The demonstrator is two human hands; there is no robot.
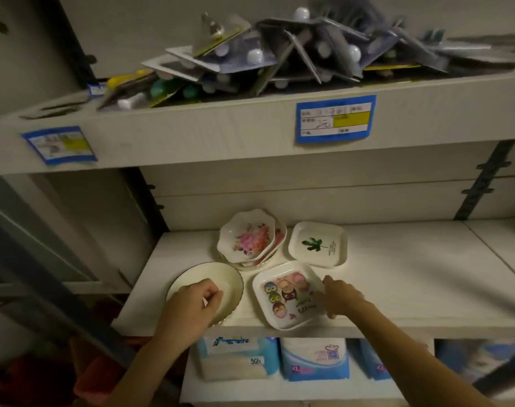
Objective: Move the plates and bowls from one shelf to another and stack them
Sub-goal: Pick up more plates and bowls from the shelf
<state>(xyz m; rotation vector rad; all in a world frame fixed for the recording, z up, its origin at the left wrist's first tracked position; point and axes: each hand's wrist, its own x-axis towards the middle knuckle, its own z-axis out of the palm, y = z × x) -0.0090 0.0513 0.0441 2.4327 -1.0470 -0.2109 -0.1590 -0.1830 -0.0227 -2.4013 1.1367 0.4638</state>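
Reaching onto the middle shelf [397, 277], both hands work at its front edge in the head view. The left hand [188, 306] is curled over the near side of the round cream plate [226, 282], fingers folded down inside its dark rim; its grip looks closed on that rim, though the thumb side is hidden, so a firm hold is a judgement. The right hand [342, 298] lies at the right edge of the owl plate [288, 295], fingers spread and touching the rim, its grip partly open and not yet wrapped around anything.

Beyond the left grip, further back on the shelf, sits a stack of flower bowls [247, 239], the top one tilted. Beyond the right grip, and just right of that stack, lies the square leaf plate [317, 245], flat and apart from the owl plate.

Each hand has its own dish directly under or beside it: the round plate belongs to the left, the owl plate to the right, and both lie nearer than the 2 rear groups. The owl plate is turned slightly, 1 corner overhanging the shelf lip, so a lift from the right edge seems the easy route.

Packets [315, 359] fill the shelf below; blister packs [309, 48] crowd the one above.
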